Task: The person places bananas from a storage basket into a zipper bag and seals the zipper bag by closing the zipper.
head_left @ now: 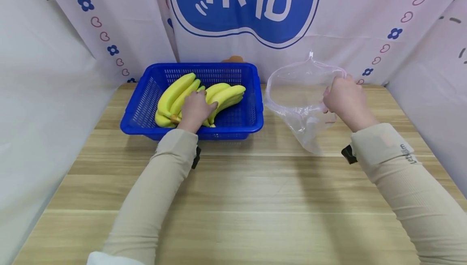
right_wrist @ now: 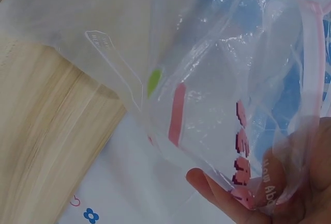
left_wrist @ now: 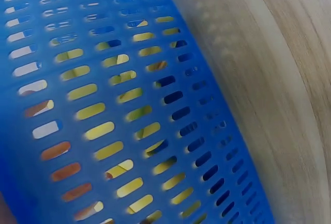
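My left hand [head_left: 195, 109] reaches over the near rim into a blue plastic basket [head_left: 233, 129] and rests on yellow bananas [head_left: 176, 92], thumb spread away from the fingers. More bananas [head_left: 228, 96] lie just right of that thumb. In the left wrist view, the basket's slotted wall [left_wrist: 114, 125] hides most of the hand; yellow shows through the slots. To the right, my right hand [head_left: 344, 99] grips the rim of a clear plastic zip bag [head_left: 310, 125], whose mouth gapes open toward the basket. Up close, the right hand's fingers [right_wrist: 212, 188] show behind the printed film.
The basket stands at the back of a wooden table [head_left: 255, 200]. A white cloth backdrop with a blue emblem [head_left: 248, 9] hangs right behind it. White cloth walls [head_left: 40, 107] border both sides.
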A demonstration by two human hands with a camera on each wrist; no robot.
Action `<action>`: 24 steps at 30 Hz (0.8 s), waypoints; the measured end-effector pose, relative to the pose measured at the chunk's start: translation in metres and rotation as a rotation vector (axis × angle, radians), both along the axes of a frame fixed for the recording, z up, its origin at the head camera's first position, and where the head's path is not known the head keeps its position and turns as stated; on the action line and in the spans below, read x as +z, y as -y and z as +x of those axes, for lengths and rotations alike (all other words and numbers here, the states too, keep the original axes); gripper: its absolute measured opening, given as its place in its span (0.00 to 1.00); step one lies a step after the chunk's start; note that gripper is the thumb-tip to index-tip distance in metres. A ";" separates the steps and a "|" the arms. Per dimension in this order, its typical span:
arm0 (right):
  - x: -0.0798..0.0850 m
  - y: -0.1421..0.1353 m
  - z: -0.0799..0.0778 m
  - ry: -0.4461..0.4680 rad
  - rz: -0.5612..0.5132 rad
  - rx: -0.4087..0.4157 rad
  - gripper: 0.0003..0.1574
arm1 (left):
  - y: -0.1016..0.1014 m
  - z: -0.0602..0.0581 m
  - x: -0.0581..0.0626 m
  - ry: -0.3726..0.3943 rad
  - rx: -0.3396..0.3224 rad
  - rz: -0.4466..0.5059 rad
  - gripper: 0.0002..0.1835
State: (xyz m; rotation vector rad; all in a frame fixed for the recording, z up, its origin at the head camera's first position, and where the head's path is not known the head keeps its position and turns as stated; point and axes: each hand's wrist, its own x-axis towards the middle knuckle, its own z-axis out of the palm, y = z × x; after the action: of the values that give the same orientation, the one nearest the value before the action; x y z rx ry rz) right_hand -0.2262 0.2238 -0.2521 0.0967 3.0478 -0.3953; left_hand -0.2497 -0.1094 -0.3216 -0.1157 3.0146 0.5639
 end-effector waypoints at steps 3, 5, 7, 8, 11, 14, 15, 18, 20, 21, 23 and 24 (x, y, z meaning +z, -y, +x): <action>-0.001 -0.001 0.000 0.006 0.007 -0.001 0.17 | -0.001 -0.001 -0.002 0.036 -0.016 -0.022 0.36; -0.002 -0.001 -0.001 0.005 0.014 0.003 0.17 | -0.001 -0.001 -0.004 0.064 -0.017 -0.028 0.36; -0.003 -0.002 -0.002 0.004 0.018 0.004 0.17 | 0.000 -0.001 -0.005 0.085 -0.017 -0.027 0.36; -0.004 -0.002 -0.002 0.001 0.020 0.005 0.17 | 0.000 -0.001 -0.005 0.094 -0.018 -0.026 0.36; -0.005 -0.003 -0.002 -0.002 0.021 0.005 0.17 | 0.001 -0.001 -0.006 0.120 -0.017 -0.003 0.37; -0.006 -0.004 -0.002 -0.002 0.025 0.008 0.17 | 0.002 -0.003 -0.008 0.117 -0.010 0.031 0.38; -0.007 -0.005 -0.002 0.002 0.023 0.008 0.17 | 0.002 -0.003 -0.009 0.111 -0.004 0.042 0.38; -0.007 -0.004 -0.003 0.009 0.024 0.010 0.19 | 0.003 -0.004 -0.010 0.080 0.018 0.077 0.39; -0.007 -0.003 -0.003 0.009 0.022 0.008 0.18 | 0.003 -0.004 -0.010 0.064 0.037 0.104 0.41; -0.007 -0.003 -0.003 0.010 0.020 0.008 0.19 | 0.003 -0.004 -0.010 0.055 0.049 0.118 0.42; -0.007 -0.003 -0.003 0.009 0.014 0.009 0.18 | 0.002 -0.003 -0.010 0.037 0.075 0.153 0.43; -0.007 -0.003 -0.003 0.007 0.010 0.009 0.18 | 0.002 -0.002 -0.010 0.028 0.086 0.168 0.43</action>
State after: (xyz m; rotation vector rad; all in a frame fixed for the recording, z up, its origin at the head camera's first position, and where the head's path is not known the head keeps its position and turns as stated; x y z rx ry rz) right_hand -0.2290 0.2272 -0.2593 0.0842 3.0423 -0.3778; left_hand -0.2522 -0.1115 -0.3317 -0.2413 2.9311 0.8130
